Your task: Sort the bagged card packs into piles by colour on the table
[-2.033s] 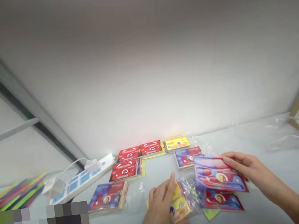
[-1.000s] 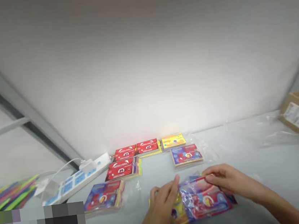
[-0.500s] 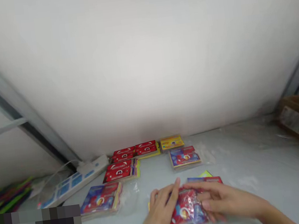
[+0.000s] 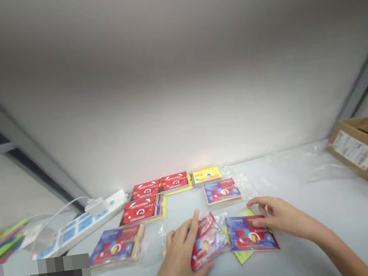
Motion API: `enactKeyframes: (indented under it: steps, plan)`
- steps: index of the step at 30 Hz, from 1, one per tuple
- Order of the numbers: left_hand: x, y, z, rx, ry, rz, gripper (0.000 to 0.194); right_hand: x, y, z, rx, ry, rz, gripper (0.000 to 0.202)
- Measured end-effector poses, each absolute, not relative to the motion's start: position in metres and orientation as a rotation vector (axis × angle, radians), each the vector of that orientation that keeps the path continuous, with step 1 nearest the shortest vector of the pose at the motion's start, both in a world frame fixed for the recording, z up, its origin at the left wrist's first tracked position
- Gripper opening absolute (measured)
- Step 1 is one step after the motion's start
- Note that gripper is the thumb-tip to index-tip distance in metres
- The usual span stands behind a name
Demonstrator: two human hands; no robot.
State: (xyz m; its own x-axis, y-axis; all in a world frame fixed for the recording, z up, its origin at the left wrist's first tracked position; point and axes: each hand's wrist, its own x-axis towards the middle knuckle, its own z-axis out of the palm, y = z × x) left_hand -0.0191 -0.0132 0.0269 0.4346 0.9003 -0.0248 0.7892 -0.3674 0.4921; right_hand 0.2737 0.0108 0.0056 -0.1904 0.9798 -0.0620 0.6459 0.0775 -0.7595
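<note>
My left hand (image 4: 180, 257) is closed around the left side of a red and blue card pack (image 4: 207, 241) in clear plastic, thumb at its near edge and index finger stretched along it. To its right lies a blue and red card (image 4: 250, 239) on top of a yellow-green card (image 4: 243, 257), turned at an angle beneath it. My right hand (image 4: 276, 216) is at the upper right corner of the blue and red card. Its thumb touches the card while the index finger is apart, bent above the far edge.
Red card stacks (image 4: 139, 209), a yellow pack (image 4: 207, 174) and a blue-red pack (image 4: 222, 191) stand towards the wall. Another bagged stack (image 4: 117, 247) lies left, near a white power strip (image 4: 81, 226). A cardboard box (image 4: 356, 152) stands far right beside clear plastic film (image 4: 325, 172).
My right hand has let go of the plastic-wrapped pack and moved right to the blue and red card. The pack, still in my left hand, has tilted and shifted left. The view has shifted slightly.
</note>
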Motion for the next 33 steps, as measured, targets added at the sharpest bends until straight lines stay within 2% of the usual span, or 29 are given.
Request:
enactKeyframes:
  steps: [4, 8, 10, 14, 19, 33]
  plan:
    - [-0.02, -0.012, 0.025, 2.221, 1.476, 0.28, 0.09, 0.281, 0.011, -0.006, -1.703, -1.924, 0.907, 0.028]
    - [-0.019, -0.013, 0.024, 2.15, 1.55, 0.191, 0.102, 0.283, 0.013, -0.009, -1.733, -1.906, 0.885, 0.018]
    - [-0.018, -0.012, 0.025, 2.14, 1.577, 0.19, 0.1, 0.283, 0.014, -0.004, -1.694, -1.859, 0.901, 0.017]
    - [-0.018, -0.012, 0.028, 2.145, 1.522, 0.264, 0.09, 0.279, 0.016, 0.009, -1.435, -1.588, 1.121, 0.026]
    - [-0.021, -0.012, 0.028, 2.161, 1.451, 0.343, 0.091, 0.264, 0.016, 0.015, -1.368, -1.231, 1.08, 0.037]
    - [-0.02, -0.011, 0.022, 2.252, 1.398, 0.382, 0.096, 0.258, 0.023, -0.006, -1.375, -1.385, 1.155, 0.03]
